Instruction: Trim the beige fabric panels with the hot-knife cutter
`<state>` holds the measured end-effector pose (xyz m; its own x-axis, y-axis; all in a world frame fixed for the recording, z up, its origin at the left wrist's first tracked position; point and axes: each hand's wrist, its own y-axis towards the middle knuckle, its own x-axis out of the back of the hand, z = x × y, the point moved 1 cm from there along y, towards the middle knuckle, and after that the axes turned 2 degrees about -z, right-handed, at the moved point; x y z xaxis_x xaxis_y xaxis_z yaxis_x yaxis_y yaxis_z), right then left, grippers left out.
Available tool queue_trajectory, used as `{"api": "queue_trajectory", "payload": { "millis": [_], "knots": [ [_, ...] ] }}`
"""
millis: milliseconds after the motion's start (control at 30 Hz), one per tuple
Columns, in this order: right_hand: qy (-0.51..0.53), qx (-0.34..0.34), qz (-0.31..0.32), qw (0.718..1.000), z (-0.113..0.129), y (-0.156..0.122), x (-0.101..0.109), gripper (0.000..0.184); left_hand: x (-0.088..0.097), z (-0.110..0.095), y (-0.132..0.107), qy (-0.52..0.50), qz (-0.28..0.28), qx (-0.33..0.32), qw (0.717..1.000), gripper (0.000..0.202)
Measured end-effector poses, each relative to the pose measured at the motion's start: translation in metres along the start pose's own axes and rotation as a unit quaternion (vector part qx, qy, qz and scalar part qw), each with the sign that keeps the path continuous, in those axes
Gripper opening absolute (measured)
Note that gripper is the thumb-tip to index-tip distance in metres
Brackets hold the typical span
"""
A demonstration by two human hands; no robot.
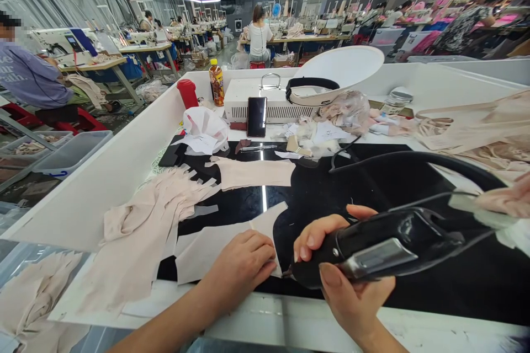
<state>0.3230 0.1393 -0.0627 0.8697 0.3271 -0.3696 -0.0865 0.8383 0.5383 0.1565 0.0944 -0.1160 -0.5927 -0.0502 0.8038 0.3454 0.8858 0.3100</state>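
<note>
My right hand [343,276] is wrapped round a black hand-held tool [385,245] with a metal plate on its side and a thick black cord [414,161] arching off to the right. The tool's tip points left at the edge of a pale beige fabric piece [207,251] lying on the glossy black work surface [331,193]. My left hand [242,265] rests on that piece, fingers curled and pressing it down. More beige pieces [252,172] lie further back, and a pile of them [141,231] lies to the left.
A white box-shaped machine [248,102] with a phone [257,116] leaning on it stands at the back, beside a bottle [216,81], a red cup [187,92] and a white round lamp [339,66]. Loose fabric heaps at right [488,132]. Other people sit at sewing tables beyond.
</note>
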Motion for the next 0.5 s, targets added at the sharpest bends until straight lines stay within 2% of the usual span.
{"api": "queue_trajectory", "payload": {
  "millis": [500],
  "knots": [
    [0.014,0.0,-0.028,1.0,-0.002,0.0043,-0.0043,0.051,-0.0004,0.0004,-0.0013,-0.003,-0.003,0.004,1.0,0.008]
  ]
}}
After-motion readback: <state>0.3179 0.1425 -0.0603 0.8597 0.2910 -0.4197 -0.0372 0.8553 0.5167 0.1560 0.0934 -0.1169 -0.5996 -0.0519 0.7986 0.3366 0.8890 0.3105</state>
